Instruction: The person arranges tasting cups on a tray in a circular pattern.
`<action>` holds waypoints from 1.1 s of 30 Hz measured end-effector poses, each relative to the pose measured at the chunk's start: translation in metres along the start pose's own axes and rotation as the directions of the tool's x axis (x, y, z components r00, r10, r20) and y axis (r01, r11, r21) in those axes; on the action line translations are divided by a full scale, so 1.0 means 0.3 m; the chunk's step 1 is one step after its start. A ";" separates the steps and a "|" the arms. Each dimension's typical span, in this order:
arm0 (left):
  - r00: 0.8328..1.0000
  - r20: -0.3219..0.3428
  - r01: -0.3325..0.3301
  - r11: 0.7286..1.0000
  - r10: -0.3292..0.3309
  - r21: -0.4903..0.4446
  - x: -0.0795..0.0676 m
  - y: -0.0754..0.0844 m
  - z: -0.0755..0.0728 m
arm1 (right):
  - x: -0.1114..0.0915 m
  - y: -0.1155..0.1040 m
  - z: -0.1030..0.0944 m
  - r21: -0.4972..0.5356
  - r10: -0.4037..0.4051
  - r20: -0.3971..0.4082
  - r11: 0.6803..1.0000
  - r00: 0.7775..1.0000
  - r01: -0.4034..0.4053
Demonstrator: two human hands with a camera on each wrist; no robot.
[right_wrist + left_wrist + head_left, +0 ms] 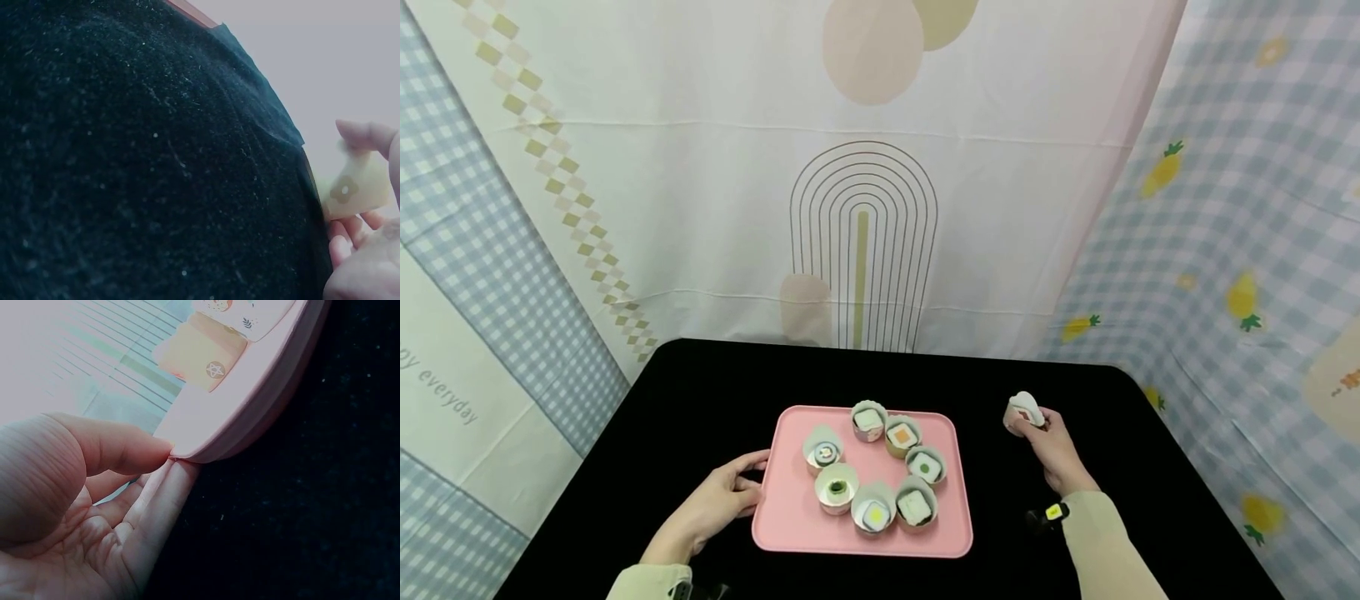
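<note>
On the black table lies a pink tray [790,533] with several paper cups standing on it, each with a small sushi-like piece inside. At the tray's left edge is my left hand [715,507]; in the left wrist view its thumb and fingers pinch the rim [187,434]. To the right of the tray, my right hand [1056,454] grips another paper cup [1011,418], which holds a whitish piece with reddish marks. Only part of that cup [365,178], pale with a flower print, shows between thumb and fingers in the right wrist view.
Among the cups on the tray are one with an orange-topped piece [902,435], one with a yellow-marked piece [876,515] and one with a dark-centred roll [837,487]. A patterned curtain [730,233] hangs behind the black tabletop [722,383].
</note>
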State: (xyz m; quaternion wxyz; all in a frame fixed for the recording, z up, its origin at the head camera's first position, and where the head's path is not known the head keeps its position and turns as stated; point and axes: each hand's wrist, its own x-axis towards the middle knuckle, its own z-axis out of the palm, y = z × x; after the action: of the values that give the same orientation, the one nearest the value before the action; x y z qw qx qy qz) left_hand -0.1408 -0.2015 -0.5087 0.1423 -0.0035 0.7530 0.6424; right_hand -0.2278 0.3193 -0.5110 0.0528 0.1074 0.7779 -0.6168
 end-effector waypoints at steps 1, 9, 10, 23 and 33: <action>1.000 0.002 0.000 1.000 0.000 0.000 0.000 0.001 -0.001 | 0.000 -0.001 0.003 0.000 0.001 -0.009 1.000 1.000 -0.001; 1.000 -0.009 0.003 1.000 -0.003 -0.007 -0.002 -0.002 0.002 | -0.006 -0.014 0.007 -0.040 0.009 -0.003 0.999 1.000 -0.009; 1.000 -0.012 0.002 1.000 -0.002 -0.004 0.000 -0.002 0.003 | -0.006 -0.017 0.005 -0.056 0.016 0.004 0.998 1.000 -0.016; 1.000 -0.016 -0.013 1.000 0.013 -0.015 0.000 -0.005 0.002 | 0.025 -0.138 0.087 -0.469 -0.172 0.052 0.865 0.984 0.176; 0.999 -0.036 0.010 1.000 -0.010 0.008 0.001 -0.002 0.004 | 0.021 -0.336 0.363 -0.327 -0.306 0.312 0.854 0.900 0.404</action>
State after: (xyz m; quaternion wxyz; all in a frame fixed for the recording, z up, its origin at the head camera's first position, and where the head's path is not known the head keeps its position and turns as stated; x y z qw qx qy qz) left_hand -0.1408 -0.2004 -0.5094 0.1322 -0.0181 0.7582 0.6382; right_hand -0.2627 0.1923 -0.4422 0.0542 -0.1295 0.8768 -0.4598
